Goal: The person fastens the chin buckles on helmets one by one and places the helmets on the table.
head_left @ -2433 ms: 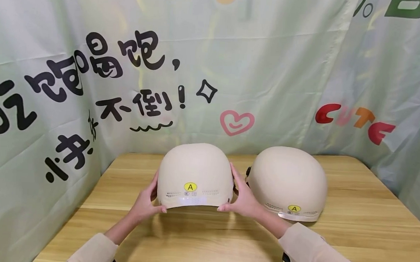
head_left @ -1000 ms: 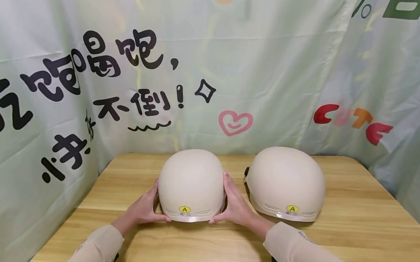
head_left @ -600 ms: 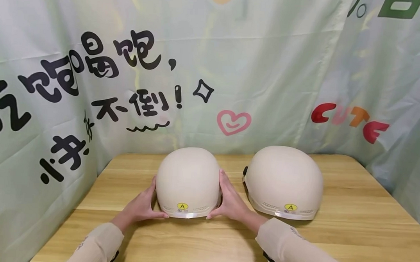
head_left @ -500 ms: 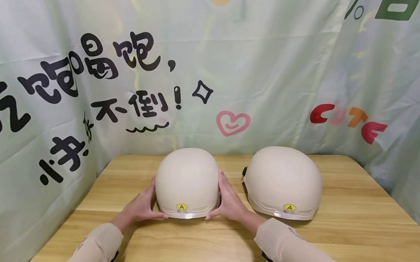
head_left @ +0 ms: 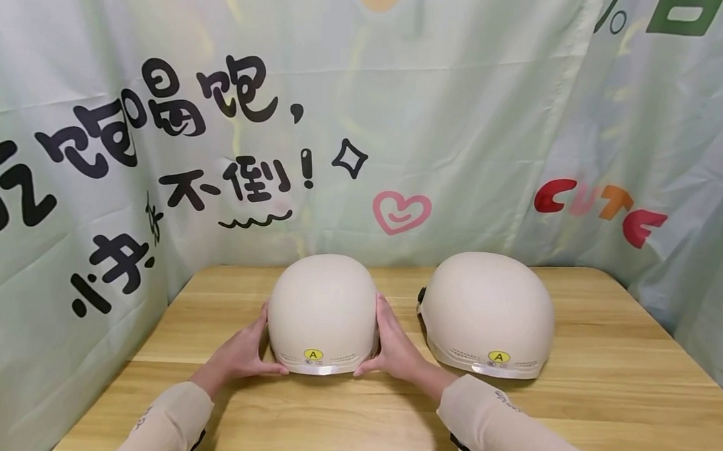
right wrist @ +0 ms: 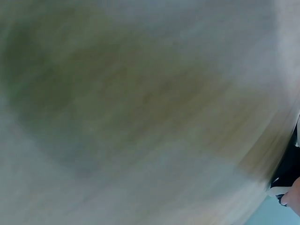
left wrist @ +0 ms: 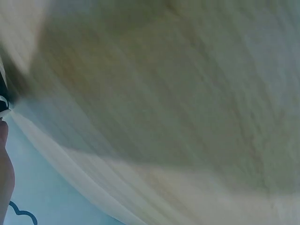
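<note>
A cream helmet [head_left: 324, 304] with a yellow "A" sticker rests on the wooden table, its rim with a shiny strip facing me. My left hand [head_left: 241, 351] holds its left side, the thumb along the front rim. On the opposite side my right hand [head_left: 397, 348] grips it the same way; its fingertips partly go out of sight behind the shell. To the right stands a matching cream helmet [head_left: 487, 312], touched by neither hand. Both wrist views show mostly blurred tabletop, with a bit of the hand and of the helmet's dark lining at the edge.
The wooden table [head_left: 609, 371] has rounded far corners. A pale printed cloth [head_left: 462, 142] hangs behind and along both sides, close to the table's edges. A small black part [head_left: 421, 295] juts from the second helmet's left side. A gap separates the two helmets.
Since the earliest frame the left helmet has come down onto the table and tipped so that more of its top shows. Both hands stayed on it. In the last half second almost nothing has moved.
</note>
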A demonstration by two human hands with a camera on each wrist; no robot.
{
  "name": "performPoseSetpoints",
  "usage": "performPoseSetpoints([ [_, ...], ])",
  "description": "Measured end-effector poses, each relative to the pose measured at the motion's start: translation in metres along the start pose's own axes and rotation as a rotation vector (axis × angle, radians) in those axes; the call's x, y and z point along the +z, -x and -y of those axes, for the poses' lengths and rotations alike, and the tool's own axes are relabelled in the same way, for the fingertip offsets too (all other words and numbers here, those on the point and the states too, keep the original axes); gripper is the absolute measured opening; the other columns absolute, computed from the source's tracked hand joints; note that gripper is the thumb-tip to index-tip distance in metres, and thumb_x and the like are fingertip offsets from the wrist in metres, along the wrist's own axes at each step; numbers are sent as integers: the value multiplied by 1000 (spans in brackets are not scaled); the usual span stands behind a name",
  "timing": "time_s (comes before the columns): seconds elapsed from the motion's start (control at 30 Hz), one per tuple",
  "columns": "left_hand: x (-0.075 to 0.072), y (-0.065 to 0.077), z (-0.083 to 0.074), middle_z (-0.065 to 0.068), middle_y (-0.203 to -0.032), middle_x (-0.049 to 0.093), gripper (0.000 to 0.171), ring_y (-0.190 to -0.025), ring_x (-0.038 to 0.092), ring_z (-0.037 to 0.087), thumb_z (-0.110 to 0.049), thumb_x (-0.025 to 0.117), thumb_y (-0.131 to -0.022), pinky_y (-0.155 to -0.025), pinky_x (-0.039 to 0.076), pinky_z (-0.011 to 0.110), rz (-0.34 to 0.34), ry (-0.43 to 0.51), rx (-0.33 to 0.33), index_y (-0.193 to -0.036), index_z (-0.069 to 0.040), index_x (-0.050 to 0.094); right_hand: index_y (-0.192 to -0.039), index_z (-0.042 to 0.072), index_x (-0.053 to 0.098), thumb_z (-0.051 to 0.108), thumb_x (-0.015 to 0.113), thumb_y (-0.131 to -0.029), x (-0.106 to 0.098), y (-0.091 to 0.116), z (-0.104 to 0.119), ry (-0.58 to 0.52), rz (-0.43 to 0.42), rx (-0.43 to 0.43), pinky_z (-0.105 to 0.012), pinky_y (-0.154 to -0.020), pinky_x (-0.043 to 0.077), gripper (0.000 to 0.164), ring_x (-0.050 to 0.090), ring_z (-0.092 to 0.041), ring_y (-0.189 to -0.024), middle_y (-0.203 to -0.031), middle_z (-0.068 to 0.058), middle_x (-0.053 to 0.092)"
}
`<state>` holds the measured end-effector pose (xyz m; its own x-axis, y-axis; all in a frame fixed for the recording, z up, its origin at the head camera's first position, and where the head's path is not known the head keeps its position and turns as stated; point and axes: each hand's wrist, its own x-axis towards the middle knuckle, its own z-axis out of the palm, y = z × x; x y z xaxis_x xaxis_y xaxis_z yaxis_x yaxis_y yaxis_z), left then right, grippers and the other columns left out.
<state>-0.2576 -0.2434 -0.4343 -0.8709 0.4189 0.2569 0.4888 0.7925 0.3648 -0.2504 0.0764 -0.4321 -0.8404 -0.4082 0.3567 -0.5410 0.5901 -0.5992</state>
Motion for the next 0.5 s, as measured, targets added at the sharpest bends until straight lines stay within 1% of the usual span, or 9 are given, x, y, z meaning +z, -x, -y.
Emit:
performPoseSetpoints([
  [0.13,-2,1,1,29,-144,32,138,-121,48,42,-65,77,-54,-100,41,50,0,-18,-4,-149,-8,-6,-148,1,-6,34,89,-53,-1,0,0,-29,33,3,-50,-114,16,138,7,-34,-143,-155,-20,-1],
  [0.23,-5,3,1,29,-145,32,135,-123,47,42,-68,73,-56,-99,41,51,10,-81,15,-149,-6,-3,-148,3,-6,32,88,-56,-10,1,-1,-50,75,14,-49,-114,16,134,8,-33,-143,-156,-18,0],
  [0.3,-9,6,2,28,-144,33,131,-123,47,42,-68,72,-58,-98,42,51,4,-137,36,-149,-5,2,-149,3,-2,30,87,-58,-20,2,-1,-42,90,17,-50,-113,18,129,12,-34,-142,-155,-18,5],
  [0.37,-15,10,3,27,-143,36,125,-121,48,43,-65,73,-61,-96,44,52,-25,-192,51,-148,-2,10,-149,2,4,28,86,-62,-32,4,1,-23,99,17,-53,-111,22,122,18,-37,-141,-154,-20,12],
  [0.4,-19,11,3,27,-142,37,120,-120,49,43,-62,74,-63,-96,44,52,-45,-208,50,-148,-2,13,-148,0,9,28,85,-63,-38,4,2,-1,95,8,-55,-110,24,118,22,-39,-139,-153,-21,16],
  [0.5,-30,17,3,25,-142,37,107,-120,48,44,-52,74,-69,-97,43,52,-97,-219,12,-146,-1,19,-145,-2,22,27,83,-67,-53,4,5,66,77,-23,-59,-105,30,103,32,-43,-133,-147,-24,30],
])
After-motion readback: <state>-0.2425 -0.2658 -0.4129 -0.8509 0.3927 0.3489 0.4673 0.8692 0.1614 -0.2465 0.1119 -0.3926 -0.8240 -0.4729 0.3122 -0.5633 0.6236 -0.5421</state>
